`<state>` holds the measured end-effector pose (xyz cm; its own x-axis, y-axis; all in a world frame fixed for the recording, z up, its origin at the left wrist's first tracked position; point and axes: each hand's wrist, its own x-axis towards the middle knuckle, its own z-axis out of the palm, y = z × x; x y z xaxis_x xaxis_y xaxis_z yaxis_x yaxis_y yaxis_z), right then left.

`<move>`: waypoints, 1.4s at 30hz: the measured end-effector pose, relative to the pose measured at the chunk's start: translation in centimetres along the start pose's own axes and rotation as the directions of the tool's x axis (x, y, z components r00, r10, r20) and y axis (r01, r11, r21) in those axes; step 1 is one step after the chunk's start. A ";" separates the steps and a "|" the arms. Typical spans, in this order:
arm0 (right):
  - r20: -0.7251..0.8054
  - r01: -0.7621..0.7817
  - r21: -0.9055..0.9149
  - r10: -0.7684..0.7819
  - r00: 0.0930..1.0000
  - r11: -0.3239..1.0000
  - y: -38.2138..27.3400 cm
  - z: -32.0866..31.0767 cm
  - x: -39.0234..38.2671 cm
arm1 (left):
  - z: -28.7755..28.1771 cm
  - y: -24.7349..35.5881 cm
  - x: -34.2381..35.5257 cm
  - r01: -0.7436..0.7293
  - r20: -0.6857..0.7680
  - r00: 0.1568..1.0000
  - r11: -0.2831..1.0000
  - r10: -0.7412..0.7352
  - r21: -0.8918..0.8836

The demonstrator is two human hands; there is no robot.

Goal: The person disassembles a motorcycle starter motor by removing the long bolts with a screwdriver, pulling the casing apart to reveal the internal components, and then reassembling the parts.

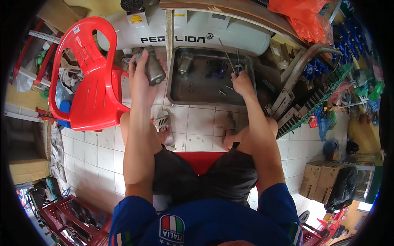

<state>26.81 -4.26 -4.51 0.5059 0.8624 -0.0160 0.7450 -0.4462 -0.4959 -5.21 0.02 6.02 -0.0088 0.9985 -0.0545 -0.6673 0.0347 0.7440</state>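
My left hand (140,78) is closed around a dark grey metal cylinder (154,70) with a narrower end, raised between the red chair and the tray. It looks like a small motor housing. Over the right side of a shallow dark metal tray (205,102), my right hand (243,85) grips what looks like a screwdriver (228,56), its long thin shaft pointing up and away. Close beyond those fingers is a round metal part (239,65) with a thin upright rod. The tray also holds another metal cylinder (186,64), a dark part with blue bits (217,69) and small bolts (222,92).
A red plastic chair (88,98) stands at my left. Behind the tray lies a large pale air tank (135,30), with a wooden bench edge (234,14) above it. Metal frames and a green rack (316,102) crowd the right; cardboard boxes (320,180) sit farther back.
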 end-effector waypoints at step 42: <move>0.070 0.060 0.837 -0.216 0.974 0.544 -8.7 0.6 -7.6 | 1.4 -11.5 -3.3 -0.380 0.262 0.924 0.590 0.278 0.712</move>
<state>16.22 -6.75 -0.60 0.3018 0.9529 0.0308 0.0719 0.0095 -0.9974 3.57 -3.60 -1.40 0.0013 0.9435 0.3315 0.1399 -0.3284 0.9341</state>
